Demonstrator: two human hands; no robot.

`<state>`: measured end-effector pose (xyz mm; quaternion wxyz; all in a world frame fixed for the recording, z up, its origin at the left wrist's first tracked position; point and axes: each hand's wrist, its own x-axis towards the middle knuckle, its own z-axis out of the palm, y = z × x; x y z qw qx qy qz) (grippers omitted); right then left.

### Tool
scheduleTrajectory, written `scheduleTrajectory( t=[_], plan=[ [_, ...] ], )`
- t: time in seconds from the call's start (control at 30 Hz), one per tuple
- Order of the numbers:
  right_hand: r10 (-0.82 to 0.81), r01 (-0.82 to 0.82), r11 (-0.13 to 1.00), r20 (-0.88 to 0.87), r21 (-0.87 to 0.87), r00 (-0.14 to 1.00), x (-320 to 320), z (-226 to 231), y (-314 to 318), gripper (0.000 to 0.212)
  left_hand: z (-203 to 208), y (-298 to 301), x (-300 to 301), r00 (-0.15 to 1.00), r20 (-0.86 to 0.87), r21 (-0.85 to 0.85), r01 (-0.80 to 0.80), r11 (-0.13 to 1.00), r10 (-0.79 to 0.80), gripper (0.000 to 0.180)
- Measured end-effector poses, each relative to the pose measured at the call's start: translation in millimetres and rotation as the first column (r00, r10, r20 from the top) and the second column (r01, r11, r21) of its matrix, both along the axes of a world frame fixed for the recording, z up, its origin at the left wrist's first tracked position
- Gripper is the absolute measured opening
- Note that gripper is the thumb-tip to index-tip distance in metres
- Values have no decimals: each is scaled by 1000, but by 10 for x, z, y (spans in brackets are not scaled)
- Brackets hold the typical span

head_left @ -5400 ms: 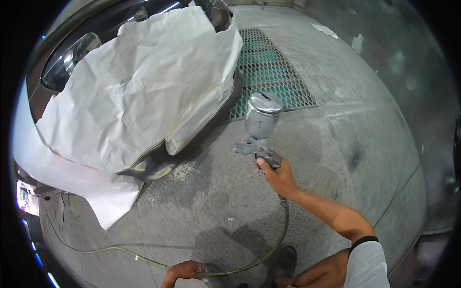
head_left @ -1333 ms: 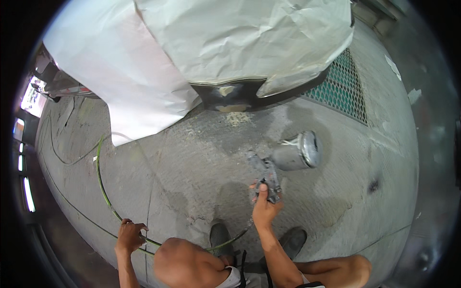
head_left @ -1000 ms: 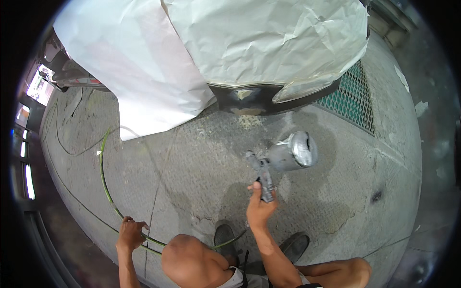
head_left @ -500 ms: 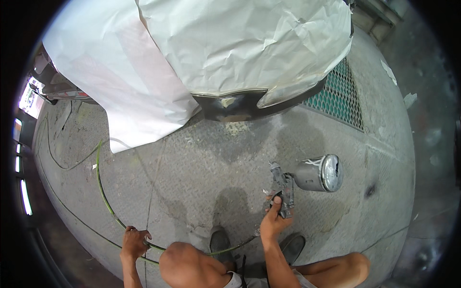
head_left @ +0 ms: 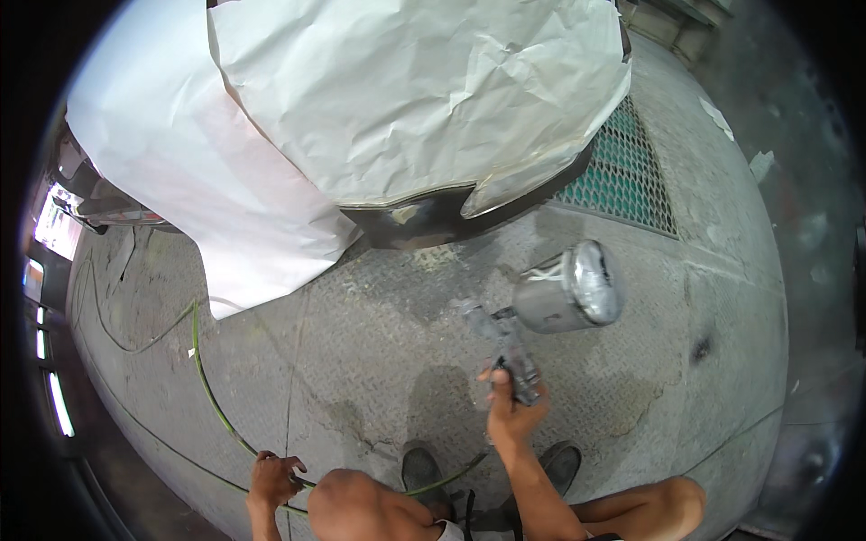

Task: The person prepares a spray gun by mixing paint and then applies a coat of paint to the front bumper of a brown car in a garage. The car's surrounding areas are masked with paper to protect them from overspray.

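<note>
My right hand (head_left: 514,417) is wrapped round the handle of a grey, paint-smeared spray gun (head_left: 507,347). The gun's metal paint cup (head_left: 547,296) sticks out to its right, and the nozzle end points away from me. At the lower left, my left hand (head_left: 272,480) is closed round a green air hose (head_left: 209,383), which runs on behind my knee toward the gun. Ahead of the nozzle, apart from it, is a dark bumper-like panel (head_left: 415,227) with a pale patch on it. Creased white masking paper (head_left: 361,99) covers what lies above that panel.
A metal floor grating (head_left: 627,176) with green beneath it lies right of the panel. The hose loops over the worn grey floor (head_left: 271,361) on my left. My shoes (head_left: 424,469) stand close below the gun. Part of another vehicle (head_left: 113,203) shows at far left.
The spray gun has moved slightly up and left, and its nozzle end now leans further left, with the cup higher. My left hand still grips the hose. The view has shifted a little.
</note>
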<state>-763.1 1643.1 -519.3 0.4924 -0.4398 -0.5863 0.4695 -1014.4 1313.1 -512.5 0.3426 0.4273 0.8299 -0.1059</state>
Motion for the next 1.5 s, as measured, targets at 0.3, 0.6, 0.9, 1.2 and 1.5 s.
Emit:
scheduleTrajectory(
  t=[0.3, 0.6, 0.9, 1.2, 1.5],
  plan=[
    [-186, 189, 981, 55, -54, 981, 287, 230, 207, 36, -141, 112, 52, 996, -5, 55, 85, 995, -85, 29],
    [244, -245, 969, -51, -29, 969, 114, 389, 235, 41, -371, -243, 266, 998, 63, 165, -10, 986, -1, 24],
    [-73, 74, 996, -15, 44, 997, 192, 398, 604, 31, -764, -2071, 1454, 707, 275, 241, -707, 665, 652, 41],
    [38, -43, 994, -53, -97, 998, 209, 642, 665, 32, -274, 460, 1641, 932, 360, 485, -231, 843, 48, 34],
    [-109, 110, 994, -14, 9, 994, 455, 458, 775, 33, -217, 967, 1613, 916, 397, 475, -161, 865, -48, 33]
  ],
)
